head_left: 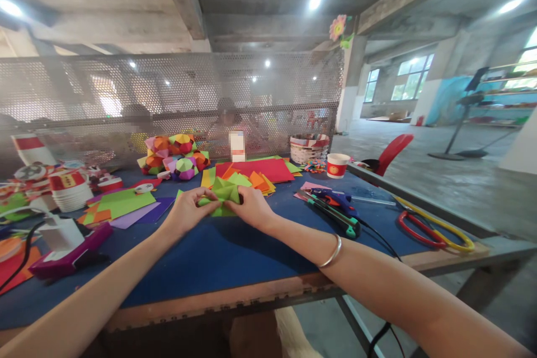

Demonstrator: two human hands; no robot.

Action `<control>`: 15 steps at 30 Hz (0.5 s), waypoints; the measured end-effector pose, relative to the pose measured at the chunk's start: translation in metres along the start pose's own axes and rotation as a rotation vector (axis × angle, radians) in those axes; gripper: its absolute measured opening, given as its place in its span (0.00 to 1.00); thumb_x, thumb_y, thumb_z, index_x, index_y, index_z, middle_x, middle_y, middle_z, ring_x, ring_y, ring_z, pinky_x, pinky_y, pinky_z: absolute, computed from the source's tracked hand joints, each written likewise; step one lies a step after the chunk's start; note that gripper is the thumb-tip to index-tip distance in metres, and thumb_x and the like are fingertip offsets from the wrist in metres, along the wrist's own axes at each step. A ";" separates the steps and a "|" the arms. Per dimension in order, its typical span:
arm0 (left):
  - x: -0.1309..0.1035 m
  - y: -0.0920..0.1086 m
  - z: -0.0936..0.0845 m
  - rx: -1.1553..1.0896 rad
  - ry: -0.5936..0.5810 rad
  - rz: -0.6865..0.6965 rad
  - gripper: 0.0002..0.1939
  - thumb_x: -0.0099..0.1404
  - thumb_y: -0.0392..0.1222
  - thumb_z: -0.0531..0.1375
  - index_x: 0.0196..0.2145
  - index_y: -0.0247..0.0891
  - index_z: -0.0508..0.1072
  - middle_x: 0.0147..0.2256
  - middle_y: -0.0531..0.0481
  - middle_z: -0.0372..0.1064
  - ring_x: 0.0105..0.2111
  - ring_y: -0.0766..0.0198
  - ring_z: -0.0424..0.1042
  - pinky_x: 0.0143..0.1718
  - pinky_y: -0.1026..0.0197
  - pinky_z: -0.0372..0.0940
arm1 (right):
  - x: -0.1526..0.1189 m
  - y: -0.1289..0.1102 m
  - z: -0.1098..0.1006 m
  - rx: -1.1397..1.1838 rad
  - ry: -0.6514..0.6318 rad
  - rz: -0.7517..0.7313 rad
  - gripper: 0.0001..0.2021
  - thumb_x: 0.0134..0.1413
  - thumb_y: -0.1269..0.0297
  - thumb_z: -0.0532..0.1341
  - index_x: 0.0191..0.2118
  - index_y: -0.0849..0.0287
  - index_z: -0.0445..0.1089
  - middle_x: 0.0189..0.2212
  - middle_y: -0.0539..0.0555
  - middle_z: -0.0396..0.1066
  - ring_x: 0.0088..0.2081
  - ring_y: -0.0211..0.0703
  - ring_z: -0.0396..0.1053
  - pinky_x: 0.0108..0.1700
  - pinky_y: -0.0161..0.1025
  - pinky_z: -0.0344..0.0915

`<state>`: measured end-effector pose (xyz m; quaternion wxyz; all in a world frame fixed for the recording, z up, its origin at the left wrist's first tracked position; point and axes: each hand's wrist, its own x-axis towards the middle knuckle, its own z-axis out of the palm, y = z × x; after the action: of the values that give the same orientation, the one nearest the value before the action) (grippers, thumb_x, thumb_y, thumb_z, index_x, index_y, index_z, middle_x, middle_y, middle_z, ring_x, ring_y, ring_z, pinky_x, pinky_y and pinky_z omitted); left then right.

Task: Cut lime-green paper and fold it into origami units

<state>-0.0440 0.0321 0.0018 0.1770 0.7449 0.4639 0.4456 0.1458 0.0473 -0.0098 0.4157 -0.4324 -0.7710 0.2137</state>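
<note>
Between both hands, above the blue tabletop (218, 263), is a piece of folded green paper (224, 197). My left hand (191, 210) pinches its left side, and my right hand (254, 208), below a silver bangle (332, 251) on the forearm, grips the right side. Just behind it lie loose orange folded pieces (260, 182) and a stack of red paper (272, 170). Several multicoloured folded-paper balls (184, 168) are heaped at the back left. The fingers partly cover the green paper, so its full shape is hidden.
To the right lie a utility knife (331, 212), a blue glue gun (333, 196) with its cable and red-and-yellow scissors (434, 230). A paper cup (338, 166) and basket (309, 150) stand behind. On the left are a purple power strip (94, 243), coloured sheets (126, 204) and stacked cups (69, 190).
</note>
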 end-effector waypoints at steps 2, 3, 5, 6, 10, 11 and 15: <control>-0.001 0.001 0.000 0.070 0.019 0.048 0.10 0.52 0.48 0.68 0.26 0.40 0.75 0.23 0.55 0.74 0.19 0.65 0.69 0.21 0.65 0.64 | 0.001 0.000 0.001 -0.010 0.010 0.011 0.11 0.52 0.66 0.68 0.26 0.56 0.64 0.25 0.48 0.66 0.30 0.39 0.62 0.33 0.36 0.54; -0.001 0.001 0.000 0.099 0.029 0.071 0.09 0.52 0.47 0.68 0.26 0.40 0.76 0.24 0.55 0.75 0.21 0.64 0.70 0.22 0.64 0.64 | 0.001 -0.001 0.001 -0.020 0.013 0.025 0.13 0.51 0.65 0.68 0.25 0.56 0.63 0.24 0.47 0.65 0.29 0.39 0.62 0.33 0.36 0.53; -0.002 0.000 0.000 0.132 0.052 0.091 0.07 0.52 0.44 0.68 0.28 0.40 0.77 0.26 0.53 0.77 0.24 0.62 0.74 0.25 0.63 0.67 | 0.001 -0.002 0.001 -0.029 0.015 0.054 0.16 0.51 0.64 0.69 0.23 0.56 0.60 0.22 0.46 0.62 0.28 0.38 0.60 0.32 0.36 0.53; -0.002 -0.001 0.001 0.138 0.058 0.085 0.07 0.53 0.43 0.68 0.30 0.40 0.78 0.28 0.52 0.78 0.27 0.60 0.76 0.27 0.62 0.69 | 0.001 -0.003 0.000 -0.022 0.013 0.063 0.17 0.51 0.65 0.69 0.22 0.56 0.59 0.21 0.46 0.61 0.28 0.38 0.60 0.32 0.36 0.53; -0.003 -0.005 0.003 0.130 0.069 0.029 0.11 0.53 0.42 0.67 0.36 0.40 0.82 0.34 0.47 0.82 0.36 0.52 0.80 0.38 0.55 0.73 | 0.000 -0.005 0.000 0.028 0.006 0.062 0.14 0.52 0.66 0.68 0.24 0.57 0.62 0.22 0.46 0.62 0.28 0.37 0.61 0.33 0.36 0.55; -0.003 -0.005 0.003 0.127 0.074 0.019 0.11 0.54 0.42 0.67 0.36 0.40 0.83 0.35 0.46 0.82 0.37 0.50 0.81 0.40 0.53 0.73 | 0.000 -0.004 0.000 0.036 0.007 0.059 0.13 0.52 0.66 0.68 0.25 0.57 0.63 0.23 0.46 0.64 0.29 0.38 0.62 0.33 0.35 0.56; -0.004 0.000 0.003 0.132 0.099 0.018 0.11 0.55 0.44 0.64 0.34 0.40 0.83 0.36 0.45 0.83 0.38 0.49 0.81 0.42 0.52 0.73 | 0.001 0.004 0.006 0.061 0.010 0.012 0.05 0.51 0.68 0.66 0.30 0.58 0.69 0.26 0.48 0.69 0.30 0.38 0.65 0.33 0.35 0.59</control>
<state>-0.0424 0.0294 -0.0017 0.1004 0.7362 0.4937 0.4520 0.1419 0.0505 -0.0152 0.4312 -0.4251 -0.7596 0.2376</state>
